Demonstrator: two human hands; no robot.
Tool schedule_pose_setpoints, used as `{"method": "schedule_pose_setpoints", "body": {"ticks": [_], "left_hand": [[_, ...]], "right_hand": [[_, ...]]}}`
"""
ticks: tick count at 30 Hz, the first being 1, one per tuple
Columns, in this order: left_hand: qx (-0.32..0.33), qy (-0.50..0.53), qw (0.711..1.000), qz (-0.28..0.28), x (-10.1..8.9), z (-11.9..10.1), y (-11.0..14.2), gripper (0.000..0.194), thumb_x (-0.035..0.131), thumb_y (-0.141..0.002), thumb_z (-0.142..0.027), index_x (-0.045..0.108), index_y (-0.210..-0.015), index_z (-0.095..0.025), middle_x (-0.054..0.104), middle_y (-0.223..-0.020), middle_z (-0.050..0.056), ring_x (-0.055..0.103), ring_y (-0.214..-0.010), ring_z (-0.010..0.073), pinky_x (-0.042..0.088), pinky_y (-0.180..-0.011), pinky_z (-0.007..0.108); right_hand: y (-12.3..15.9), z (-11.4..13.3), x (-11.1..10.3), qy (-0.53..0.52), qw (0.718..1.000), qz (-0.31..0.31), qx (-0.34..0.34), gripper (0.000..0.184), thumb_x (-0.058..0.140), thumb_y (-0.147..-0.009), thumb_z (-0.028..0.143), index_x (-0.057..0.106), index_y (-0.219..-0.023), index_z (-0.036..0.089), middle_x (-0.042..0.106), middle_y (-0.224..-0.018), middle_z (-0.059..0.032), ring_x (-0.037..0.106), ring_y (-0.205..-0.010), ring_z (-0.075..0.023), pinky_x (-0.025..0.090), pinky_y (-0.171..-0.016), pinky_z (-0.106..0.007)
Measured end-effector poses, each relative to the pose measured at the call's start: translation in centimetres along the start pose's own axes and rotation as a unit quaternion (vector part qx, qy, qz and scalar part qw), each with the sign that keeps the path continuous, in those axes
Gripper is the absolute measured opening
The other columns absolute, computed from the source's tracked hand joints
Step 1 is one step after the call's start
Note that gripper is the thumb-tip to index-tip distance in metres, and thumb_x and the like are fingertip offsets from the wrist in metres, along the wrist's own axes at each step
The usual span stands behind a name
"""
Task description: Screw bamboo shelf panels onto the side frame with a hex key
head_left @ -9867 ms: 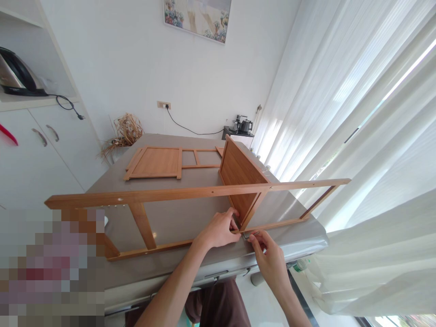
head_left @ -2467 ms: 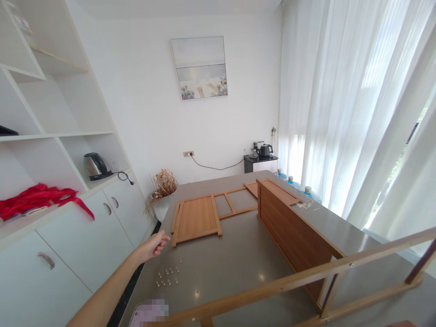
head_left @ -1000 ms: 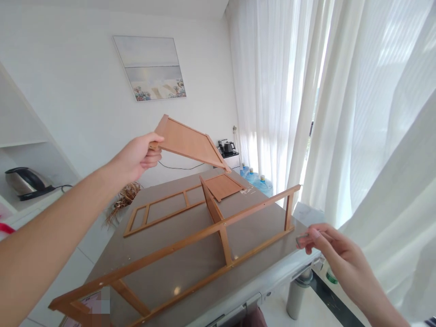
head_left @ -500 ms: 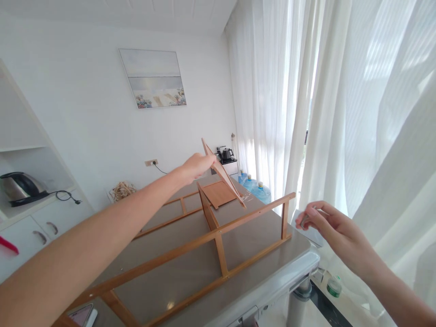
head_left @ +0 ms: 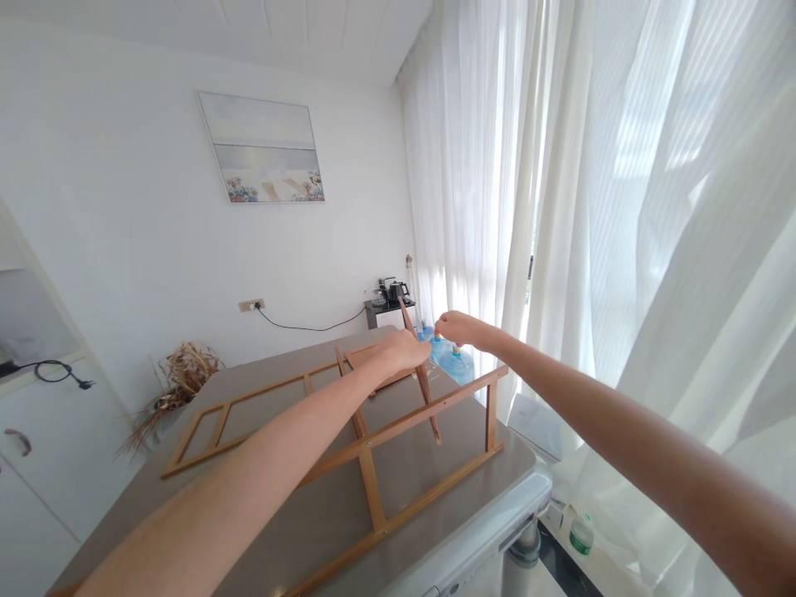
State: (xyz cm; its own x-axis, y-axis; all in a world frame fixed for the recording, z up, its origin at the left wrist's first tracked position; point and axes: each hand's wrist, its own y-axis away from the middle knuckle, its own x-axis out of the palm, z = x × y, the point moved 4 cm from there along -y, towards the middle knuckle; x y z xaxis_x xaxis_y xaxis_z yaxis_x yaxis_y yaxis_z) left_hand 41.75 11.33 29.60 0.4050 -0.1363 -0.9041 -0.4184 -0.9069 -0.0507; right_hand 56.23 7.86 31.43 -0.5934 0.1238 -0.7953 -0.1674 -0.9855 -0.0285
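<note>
My left hand (head_left: pixel 407 350) is closed on the upper part of a thin wooden board (head_left: pixel 425 391), which it holds tilted above the table. Close by on the right, my right hand (head_left: pixel 461 327) has its fingers pinched together; whatever may be in them is too small to make out. Below the hands, a wooden frame (head_left: pixel 371 489) rests on its side, with a crosspiece between its rails. Another wooden panel (head_left: pixel 359 357) lies behind, partly hidden by my left hand and the held board. A ladder-like wooden side (head_left: pixel 217 424) lies to the left.
The brown table (head_left: pixel 304 539) has a pale rounded edge. Beyond it are a black kettle (head_left: pixel 396 290) on a small cabinet and blue water bottles (head_left: pixel 458 365). White curtains (head_left: pixel 597 249) hang at right; a green-labelled bottle (head_left: pixel 581 533) stands on the floor. Dried stalks (head_left: pixel 183 373) are at left.
My right hand has moved from the near right corner up and inward, close to the held board. My left hand still grips the board, now lower and steeper. The view has shifted right.
</note>
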Motion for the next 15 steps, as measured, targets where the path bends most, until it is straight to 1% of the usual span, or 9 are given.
{"method": "schedule_pose_setpoints", "body": {"ticks": [3,5,6,8,10,12,13,15], "left_hand": [[0.005,-0.016,1.0,0.011,1.3,-0.7,-0.1,0.031,0.053,-0.079,-0.047,0.062,-0.079,-0.017,0.07,-0.082,0.016,0.068,-0.081,0.0312,0.045,-0.061,0.035],[0.013,-0.025,0.999,0.023,2.2,-1.3,0.0,0.032,0.052,-0.079,-0.047,0.063,-0.082,-0.017,0.07,-0.082,0.016,0.069,-0.08,0.0315,0.046,-0.061,0.036],[0.018,-0.028,0.999,0.029,2.7,-1.5,0.1,0.032,0.052,-0.08,-0.047,0.064,-0.083,-0.017,0.07,-0.082,0.016,0.069,-0.08,0.0314,0.046,-0.061,0.036],[0.031,-0.034,0.998,0.039,3.6,-2.1,0.3,0.032,0.052,-0.08,-0.047,0.065,-0.082,-0.017,0.071,-0.081,0.016,0.069,-0.081,0.0313,0.046,-0.063,0.036],[0.045,-0.037,0.997,0.045,4.5,-2.7,0.5,0.034,0.05,-0.082,-0.048,0.065,-0.081,-0.018,0.071,-0.082,0.016,0.068,-0.084,0.0318,0.046,-0.065,0.037],[0.062,-0.039,0.996,0.047,5.2,-3.1,0.7,0.038,0.046,-0.085,-0.05,0.066,-0.079,-0.018,0.071,-0.081,0.017,0.068,-0.085,0.0321,0.046,-0.067,0.038],[0.074,-0.038,0.995,0.047,5.5,-3.3,0.7,0.043,0.043,-0.087,-0.052,0.066,-0.077,-0.018,0.071,-0.081,0.017,0.068,-0.085,0.0321,0.046,-0.067,0.038],[0.108,-0.034,0.992,0.052,5.9,-3.8,0.7,0.053,0.033,-0.091,-0.058,0.065,-0.073,-0.019,0.071,-0.078,0.015,0.068,-0.083,0.0304,0.045,-0.067,0.037]], "right_hand": [[-2.0,-0.5,1.3,0.004,0.997,0.067,0.024,0.05,0.049,-0.093,0.06,0.062,-0.081,0.014,0.034,-0.054,0.0057,0.033,-0.047,-0.009,0.032,-0.047,-0.026],[-3.0,-0.9,2.0,0.011,0.994,0.1,0.034,0.054,0.051,-0.09,0.067,0.062,-0.081,0.015,0.034,-0.055,0.0067,0.034,-0.045,-0.0075,0.033,-0.046,-0.024],[-3.4,-1.1,2.3,0.02,0.993,0.112,0.04,0.053,0.052,-0.09,0.066,0.062,-0.083,0.015,0.039,-0.057,0.0062,0.037,-0.046,-0.0071,0.036,-0.046,-0.023],[-4.2,-1.5,2.9,0.045,0.989,0.129,0.056,0.043,0.056,-0.094,0.056,0.063,-0.093,0.014,0.053,-0.069,0.0029,0.049,-0.054,-0.0079,0.044,-0.051,-0.022],[-4.8,-2.1,3.4,0.077,0.986,0.132,0.073,0.031,0.058,-0.096,0.044,0.062,-0.105,0.014,0.063,-0.091,-0.0022,0.061,-0.071,-0.0117,0.053,-0.064,-0.027],[-5.0,-2.7,3.7,0.108,0.983,0.121,0.083,0.028,0.059,-0.096,0.037,0.061,-0.114,0.015,0.064,-0.11,-0.006,0.064,-0.09,-0.0174,0.056,-0.077,-0.034],[-5.1,-3.1,3.7,0.121,0.983,0.112,0.085,0.029,0.06,-0.096,0.036,0.061,-0.116,0.016,0.063,-0.115,-0.007,0.064,-0.096,-0.0197,0.056,-0.082,-0.037],[-5.1,-4.0,3.6,0.14,0.982,0.092,0.084,0.031,0.061,-0.095,0.037,0.06,-0.119,0.016,0.061,-0.12,-0.008,0.063,-0.102,-0.0219,0.055,-0.086,-0.04]]}}
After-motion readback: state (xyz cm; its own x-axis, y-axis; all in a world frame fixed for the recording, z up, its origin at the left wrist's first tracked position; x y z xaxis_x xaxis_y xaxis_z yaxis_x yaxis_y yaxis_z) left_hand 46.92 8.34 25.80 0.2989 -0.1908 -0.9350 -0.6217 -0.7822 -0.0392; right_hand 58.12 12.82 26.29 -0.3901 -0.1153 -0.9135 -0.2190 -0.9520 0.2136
